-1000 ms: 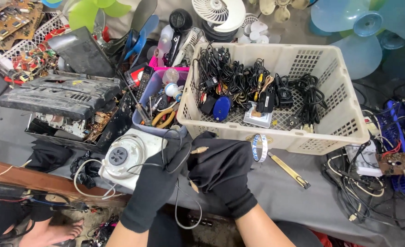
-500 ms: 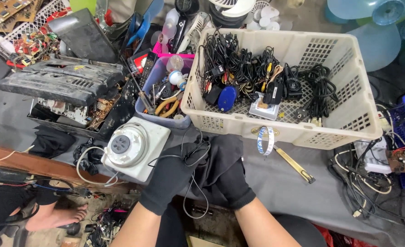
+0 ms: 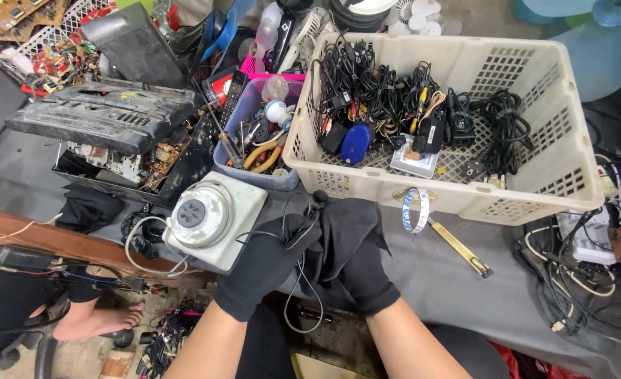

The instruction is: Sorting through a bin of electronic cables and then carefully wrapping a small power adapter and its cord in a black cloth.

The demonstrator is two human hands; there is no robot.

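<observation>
Both gloved hands are low at the worktop's (image 3: 430, 270) near edge. My left hand (image 3: 268, 263) is curled around a thin black cable (image 3: 298, 231) that loops up past a small black plug (image 3: 319, 197) and hangs down over the edge. My right hand (image 3: 359, 270) grips a black cloth (image 3: 345, 224) bunched over it. Just left sits a white motor housing (image 3: 216, 217); behind, a cream basket (image 3: 556, 182) of tangled cables.

This is an electronics repair or salvage workshop, shown by a crate of tangled cables (image 3: 423, 105), a gutted device with bare circuitry (image 3: 114, 133), loose circuit boards (image 3: 9, 14) and a tub of hand tools (image 3: 254, 140).
</observation>
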